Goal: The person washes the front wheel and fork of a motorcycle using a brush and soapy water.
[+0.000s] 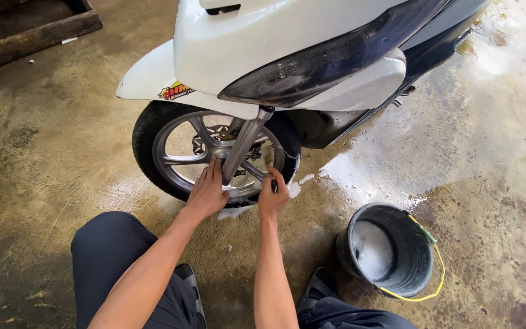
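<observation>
Front wheel (214, 152) of a white scooter (287, 49), at upper centre of the view, standing on wet concrete floor (488, 152). Black tyre, grey spoked rim, brake disc visible behind the spokes. Silver fork leg (243, 145) slants down across the rim to the hub and blocks part of the spokes from this side.

Left hand (207, 192) lies flat and open on the lower rim, fingers pointing up beside the fork leg. Right hand (273, 196) sits just right of the fork's lower end, fingers curled shut around a small dark object (274, 184); what the object is cannot be told. White foam (234, 212) lies on the floor directly under the wheel, between the two hands.

White front fender (150, 76) and the dark-tinted headlight panel (330, 64) overhang the wheel from above, hiding its top.

Black bucket (419, 259) with a yellow wire handle stands to the right, near the person's right knee, suds inside. Sandalled foot (319, 286) just left of it. Suds patch spreads on the floor right of the wheel. Wooden beam (31, 39) lies at upper left, well apart.
</observation>
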